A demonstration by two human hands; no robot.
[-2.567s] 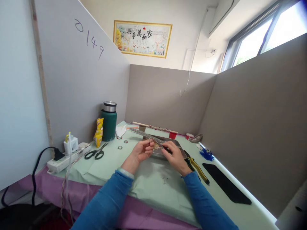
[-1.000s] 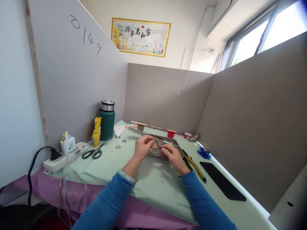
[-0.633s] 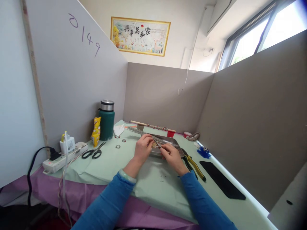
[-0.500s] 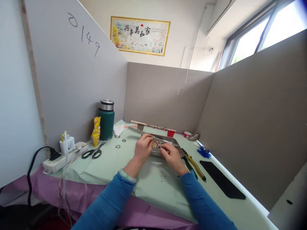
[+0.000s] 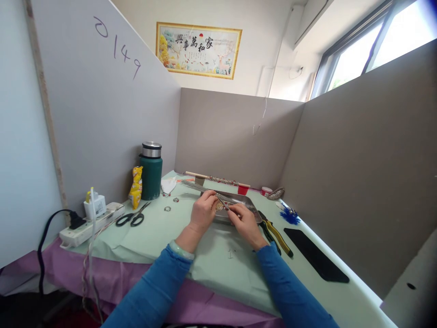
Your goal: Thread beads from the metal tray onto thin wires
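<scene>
Both my hands are over the near side of a metal tray (image 5: 253, 207). A bundle of thin grey wires (image 5: 195, 185) runs from the upper left to between my fingers. My left hand (image 5: 203, 210) is closed on the wires, its fingertips pinched together. Close to its right, my right hand (image 5: 244, 222) pinches something small and thin, too small to make out. Small gold-coloured beads (image 5: 219, 206) lie in the tray, partly hidden by my hands.
Scissors (image 5: 133, 217), a green bottle (image 5: 151, 175) and a yellow packet (image 5: 135, 187) are at the left. Pliers (image 5: 278, 237), a black mat (image 5: 316, 255) and a blue tufted item (image 5: 290, 216) sit at the right. Behind the tray is a red cup (image 5: 243, 189).
</scene>
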